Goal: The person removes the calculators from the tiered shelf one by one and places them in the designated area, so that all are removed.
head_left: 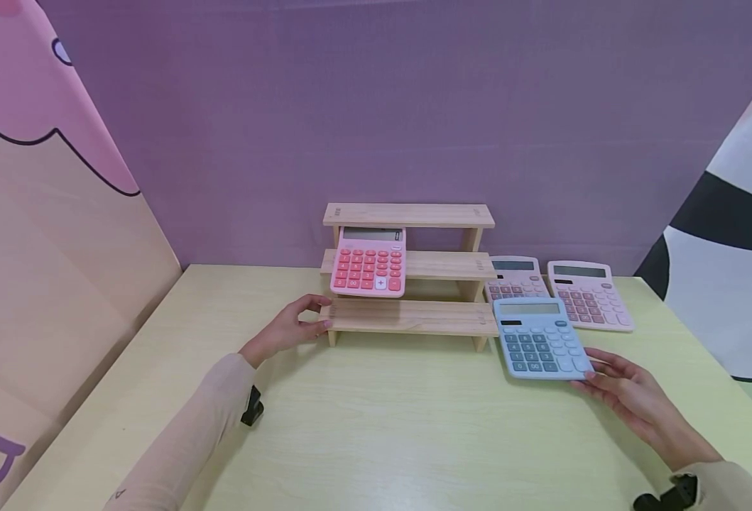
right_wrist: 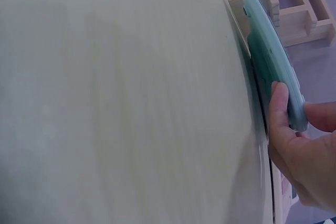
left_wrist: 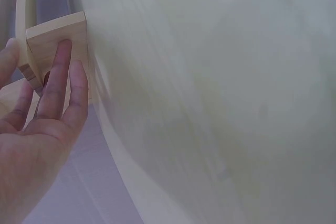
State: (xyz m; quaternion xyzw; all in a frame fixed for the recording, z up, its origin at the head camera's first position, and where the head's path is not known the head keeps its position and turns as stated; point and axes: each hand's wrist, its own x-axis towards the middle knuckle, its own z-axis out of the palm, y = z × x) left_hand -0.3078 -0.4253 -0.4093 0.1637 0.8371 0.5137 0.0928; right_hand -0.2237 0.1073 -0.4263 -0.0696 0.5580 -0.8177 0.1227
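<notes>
A blue calculator (head_left: 535, 344) is in my right hand (head_left: 628, 397), pinched at its lower right corner with the thumb on the key side and fingers beneath. The right wrist view shows that calculator (right_wrist: 275, 59) edge-on, raised off the table at its near end. Its far end overlaps the right end of a three-step wooden display shelf (head_left: 407, 317). My left hand (head_left: 289, 328) grips the left end of the lowest step, thumb on one face and fingers under the board (left_wrist: 58, 35). A pink calculator (head_left: 369, 266) leans on the middle step at the left.
Two more pink calculators, one partly covered (head_left: 516, 273) and one in fuller view (head_left: 591, 298), lie right of the shelf behind the blue one. A purple backdrop (head_left: 414, 106) rises behind the pale table (head_left: 382, 426), with printed panels at both sides.
</notes>
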